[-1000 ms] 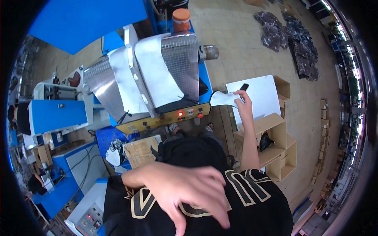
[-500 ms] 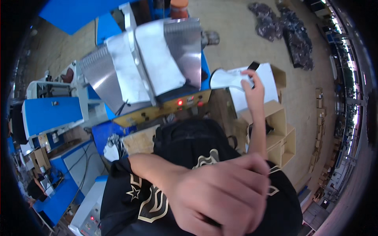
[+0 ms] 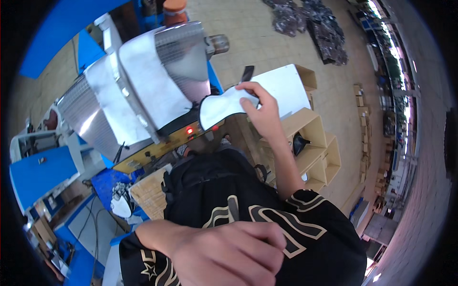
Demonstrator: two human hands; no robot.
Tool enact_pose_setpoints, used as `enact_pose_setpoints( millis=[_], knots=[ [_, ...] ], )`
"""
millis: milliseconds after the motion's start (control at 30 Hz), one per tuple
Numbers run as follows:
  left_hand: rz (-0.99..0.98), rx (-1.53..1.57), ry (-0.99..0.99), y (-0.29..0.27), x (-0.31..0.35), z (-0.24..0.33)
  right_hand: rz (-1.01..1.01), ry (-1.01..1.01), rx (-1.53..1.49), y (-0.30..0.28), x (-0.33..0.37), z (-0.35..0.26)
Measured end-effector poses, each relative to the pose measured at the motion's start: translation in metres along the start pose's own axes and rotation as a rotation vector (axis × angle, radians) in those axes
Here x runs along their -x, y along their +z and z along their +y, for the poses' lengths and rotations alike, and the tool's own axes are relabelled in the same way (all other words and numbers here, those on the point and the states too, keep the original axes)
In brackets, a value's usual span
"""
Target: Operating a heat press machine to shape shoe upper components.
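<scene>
Two bare hands are up, and one pinches a floppy white piece.
From where I stand, the right hand (image 3: 262, 108) has its thumb and fingers squeezed on one end of the white piece (image 3: 220, 107), which has a dark edge at its far end. It is in the air between the shiny metal top (image 3: 188, 50) and the white board (image 3: 285, 89), and a dark strip (image 3: 247, 74) sticks up just by the fingers. The left hand (image 3: 229, 255) is in front of the black shirt (image 3: 329, 238), fingers curled; its palm is hidden, so I cannot tell if it grips anything. White sheets (image 3: 148, 71) lie on the metal top, under a long bar (image 3: 126, 90). A red light (image 3: 190, 129) glows on the yellow front. Tan boxes (image 3: 305, 121) stand near the right arm.
</scene>
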State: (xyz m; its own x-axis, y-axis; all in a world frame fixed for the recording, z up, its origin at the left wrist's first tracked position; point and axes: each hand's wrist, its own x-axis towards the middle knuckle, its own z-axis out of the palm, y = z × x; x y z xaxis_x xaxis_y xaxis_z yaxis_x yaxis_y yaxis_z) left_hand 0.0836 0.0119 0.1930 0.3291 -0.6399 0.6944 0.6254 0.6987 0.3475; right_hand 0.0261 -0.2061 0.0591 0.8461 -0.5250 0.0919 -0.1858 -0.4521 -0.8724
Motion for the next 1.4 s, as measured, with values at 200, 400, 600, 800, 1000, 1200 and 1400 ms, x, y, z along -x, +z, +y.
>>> enact_pose_setpoints(
  millis=[200, 400, 600, 800, 1000, 1200, 1400],
  knots=[
    [0.024, -0.061, -0.006, -0.004, 0.01, 0.014, 0.025, 0.036, -0.152, 0.005, -0.004, -0.018],
    [-0.013, -0.102, 0.023, -0.004, 0.007, 0.013, 0.006, 0.066, -0.189, -0.001, -0.003, -0.043],
    [0.107, -0.212, 0.177, 0.008, 0.009, 0.006, 0.052, -0.053, -0.26, 0.008, -0.002, -0.039],
    [-0.247, -0.717, -0.228, 0.004, 0.01, 0.044, -0.081, -0.137, -0.275, 0.019, 0.001, -0.055],
    [0.92, -1.527, -0.102, -0.051, 0.074, 0.037, -0.194, -0.114, -0.833, 0.024, 0.012, -0.069],
    [1.347, -0.795, -0.269, -0.07, 0.1, 0.042, -0.274, -0.004, -0.981, 0.061, 0.016, -0.061],
    [1.25, -0.784, -0.202, -0.065, 0.09, 0.037, -0.312, 0.033, -0.915, 0.064, 0.009, -0.058]
  ],
)
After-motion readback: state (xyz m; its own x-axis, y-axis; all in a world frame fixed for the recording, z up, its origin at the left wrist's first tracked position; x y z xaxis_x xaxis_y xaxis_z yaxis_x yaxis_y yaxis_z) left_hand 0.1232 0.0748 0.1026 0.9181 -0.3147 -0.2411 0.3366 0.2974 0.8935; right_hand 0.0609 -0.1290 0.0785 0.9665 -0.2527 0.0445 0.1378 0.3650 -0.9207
